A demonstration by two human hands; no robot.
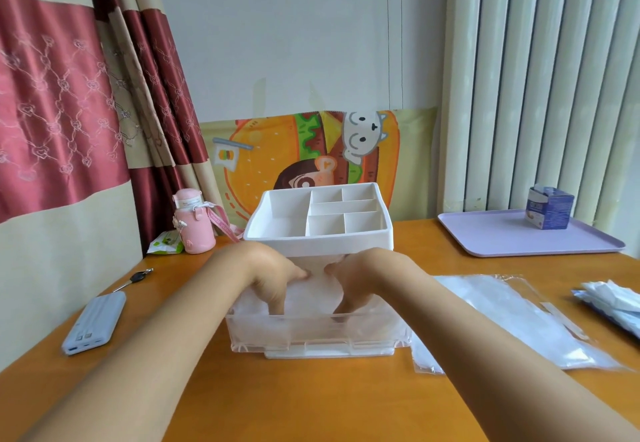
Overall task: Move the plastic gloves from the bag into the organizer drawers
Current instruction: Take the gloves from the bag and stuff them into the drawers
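Two hands work in clear drawer (311, 332), pulled out at centre frame. Left hand (273, 278) and right hand (356, 278) sit side by side, thumbs nearly meeting, fingers pointing down into plastic gloves (313, 297). Fingertips blurred behind drawer front, so pressing or pinching: cannot tell. Gloves lie directly under fingers, wad running left-right along drawer, both hands equally near. Bag (502, 317) lies flat on table (311, 400) at right, nearer right hand. Organizer top tray (318, 237) behind, just above hands.
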